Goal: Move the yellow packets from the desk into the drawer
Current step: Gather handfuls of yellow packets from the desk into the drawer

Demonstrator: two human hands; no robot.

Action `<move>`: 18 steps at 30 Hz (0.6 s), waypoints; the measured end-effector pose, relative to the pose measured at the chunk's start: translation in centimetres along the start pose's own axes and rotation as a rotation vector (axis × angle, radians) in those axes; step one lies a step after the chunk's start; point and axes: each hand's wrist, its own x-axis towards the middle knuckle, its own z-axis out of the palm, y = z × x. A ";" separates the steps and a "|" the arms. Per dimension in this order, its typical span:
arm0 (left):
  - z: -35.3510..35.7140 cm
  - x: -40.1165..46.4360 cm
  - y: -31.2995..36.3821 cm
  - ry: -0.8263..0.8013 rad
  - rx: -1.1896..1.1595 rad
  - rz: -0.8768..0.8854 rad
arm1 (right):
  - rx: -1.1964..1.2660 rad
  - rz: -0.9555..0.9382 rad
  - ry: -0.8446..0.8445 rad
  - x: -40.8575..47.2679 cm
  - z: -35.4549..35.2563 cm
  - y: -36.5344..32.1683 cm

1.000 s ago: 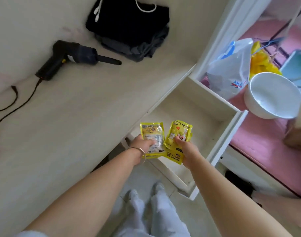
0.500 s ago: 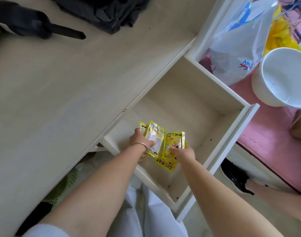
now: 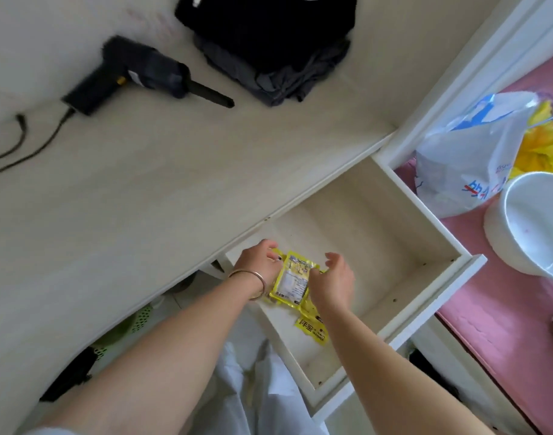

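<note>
Desk (image 3: 143,199): a pale wood-grain top is seen; no yellow packets are seen on the part of it in view, so the transfer is judged nearly done.
Drawer (image 3: 438,277): it is pulled wide open below the desk's front edge; its pale floor is bare except for the packets at the near left corner.
Plastic bag (image 3: 466,158): it is stood on the pink surface beyond the drawer's far right corner, with something yellow inside or behind it; which cannot be told.
White basin (image 3: 538,221): it is seen beside the bag, with nothing visible in it.
Dark clothes (image 3: 268,48): a folded pile is laid at the desk's back edge.
Handheld blower (image 3: 143,73): a black corded tool is laid left of the clothes.
Yellow packets (image 3: 295,281): they are laid overlapping on the drawer floor near its left wall, one printed panel up, a second (image 3: 312,329) poking out toward the drawer front.
Handling: the packets are judged light, flat, soft and slick; a pinch at a sealed edge is advised, since a stack may slide apart.
Left hand (image 3: 257,263): it is curled at the top packet's left edge; the fingertips are partly hidden, so a grip cannot be confirmed.
Right hand (image 3: 331,281): it is spread loosely above the packets' right side, holding nothing that can be seen.
</note>
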 end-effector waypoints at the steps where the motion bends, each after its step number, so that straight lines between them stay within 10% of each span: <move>1: -1.0 -1.0 -0.1 0.033 -0.006 0.024 | -0.020 -0.104 0.007 -0.9 -0.1 -1.5; 18: -20.5 -23.7 -23.0 0.719 -0.291 -0.145 | -0.224 -0.900 -0.427 -27.7 14.2 -19.4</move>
